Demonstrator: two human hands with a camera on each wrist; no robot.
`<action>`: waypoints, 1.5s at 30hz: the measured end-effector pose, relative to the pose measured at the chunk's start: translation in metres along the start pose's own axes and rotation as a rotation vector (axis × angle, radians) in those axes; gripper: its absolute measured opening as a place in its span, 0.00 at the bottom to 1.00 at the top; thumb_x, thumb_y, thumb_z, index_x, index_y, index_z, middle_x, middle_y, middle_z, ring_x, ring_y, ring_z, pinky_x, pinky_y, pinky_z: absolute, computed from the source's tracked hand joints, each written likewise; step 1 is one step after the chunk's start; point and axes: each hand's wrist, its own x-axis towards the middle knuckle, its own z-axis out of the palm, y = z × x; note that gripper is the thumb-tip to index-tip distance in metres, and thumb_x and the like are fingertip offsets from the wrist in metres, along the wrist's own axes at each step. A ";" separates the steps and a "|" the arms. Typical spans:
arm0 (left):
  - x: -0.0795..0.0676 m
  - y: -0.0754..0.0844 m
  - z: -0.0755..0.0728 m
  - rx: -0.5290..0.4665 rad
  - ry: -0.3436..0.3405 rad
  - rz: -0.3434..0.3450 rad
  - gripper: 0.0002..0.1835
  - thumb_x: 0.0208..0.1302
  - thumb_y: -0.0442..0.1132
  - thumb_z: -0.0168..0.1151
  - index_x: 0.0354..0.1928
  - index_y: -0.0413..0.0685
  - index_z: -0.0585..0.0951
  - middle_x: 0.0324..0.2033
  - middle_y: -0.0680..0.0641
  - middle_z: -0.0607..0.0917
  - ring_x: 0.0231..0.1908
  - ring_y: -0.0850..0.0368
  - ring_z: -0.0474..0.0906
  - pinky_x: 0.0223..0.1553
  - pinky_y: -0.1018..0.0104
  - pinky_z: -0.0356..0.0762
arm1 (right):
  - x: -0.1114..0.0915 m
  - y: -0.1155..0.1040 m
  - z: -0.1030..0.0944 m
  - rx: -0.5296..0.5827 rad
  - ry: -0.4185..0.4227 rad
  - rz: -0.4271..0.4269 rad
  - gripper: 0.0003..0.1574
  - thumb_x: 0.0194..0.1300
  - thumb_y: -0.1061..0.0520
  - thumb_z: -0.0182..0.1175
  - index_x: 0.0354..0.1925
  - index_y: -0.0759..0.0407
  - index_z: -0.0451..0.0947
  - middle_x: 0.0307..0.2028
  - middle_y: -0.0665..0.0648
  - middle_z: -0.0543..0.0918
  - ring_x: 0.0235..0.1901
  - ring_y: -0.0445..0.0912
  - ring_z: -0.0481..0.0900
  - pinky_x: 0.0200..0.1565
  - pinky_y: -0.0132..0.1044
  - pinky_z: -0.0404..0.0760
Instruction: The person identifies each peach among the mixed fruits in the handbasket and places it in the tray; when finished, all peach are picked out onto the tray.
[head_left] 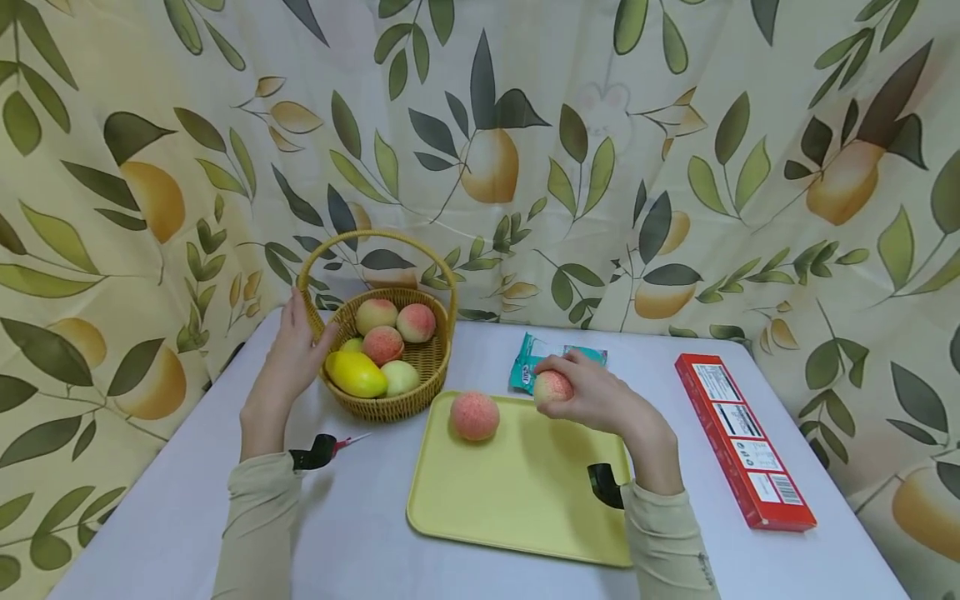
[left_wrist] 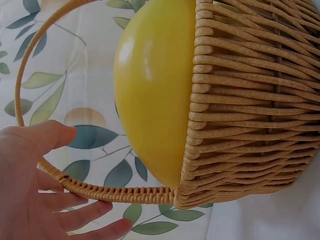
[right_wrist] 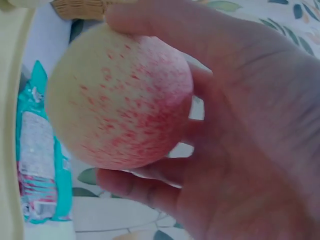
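Observation:
My right hand [head_left: 592,394] grips a peach [right_wrist: 120,100] above the back right of a yellow tray [head_left: 510,492]. Thumb and fingers wrap around the fruit in the right wrist view. Another peach [head_left: 475,416] rests on the tray's back left. At the left side of a wicker basket [head_left: 390,407], my left hand [head_left: 292,354] lies against the arched handle [left_wrist: 115,194] with fingers extended. Inside the basket are three peaches [head_left: 383,344], a smooth yellow mango-like fruit [left_wrist: 155,90] and a pale green round fruit [head_left: 401,377]; another greenish fruit is partly hidden.
Behind the tray lies a teal packet [head_left: 522,367], partly covered by the right hand in the head view. A long red box [head_left: 742,442] lies at the right of the white-covered table [head_left: 360,517]. Leaf-patterned cloth [head_left: 495,275] hangs around the table.

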 end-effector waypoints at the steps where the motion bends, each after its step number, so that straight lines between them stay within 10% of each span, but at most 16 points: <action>1: 0.000 0.000 0.000 0.002 0.002 0.000 0.52 0.78 0.65 0.40 0.79 0.43 0.22 0.81 0.32 0.32 0.77 0.22 0.45 0.72 0.25 0.52 | 0.002 0.001 0.002 0.011 -0.029 -0.007 0.28 0.60 0.49 0.69 0.58 0.52 0.79 0.51 0.61 0.77 0.45 0.50 0.76 0.39 0.38 0.77; 11: -0.002 -0.004 0.005 -0.011 -0.005 -0.014 0.52 0.78 0.65 0.40 0.79 0.45 0.22 0.81 0.31 0.32 0.78 0.23 0.45 0.73 0.25 0.51 | 0.018 0.006 0.031 0.063 -0.231 0.031 0.31 0.61 0.50 0.70 0.58 0.60 0.74 0.43 0.56 0.78 0.38 0.46 0.75 0.38 0.35 0.76; 45: 0.000 0.001 -0.002 0.004 -0.001 0.000 0.51 0.79 0.63 0.40 0.79 0.44 0.22 0.81 0.31 0.33 0.77 0.23 0.47 0.73 0.27 0.52 | 0.025 0.005 0.043 0.038 -0.272 0.114 0.38 0.63 0.50 0.71 0.66 0.60 0.72 0.49 0.58 0.79 0.46 0.50 0.75 0.45 0.42 0.79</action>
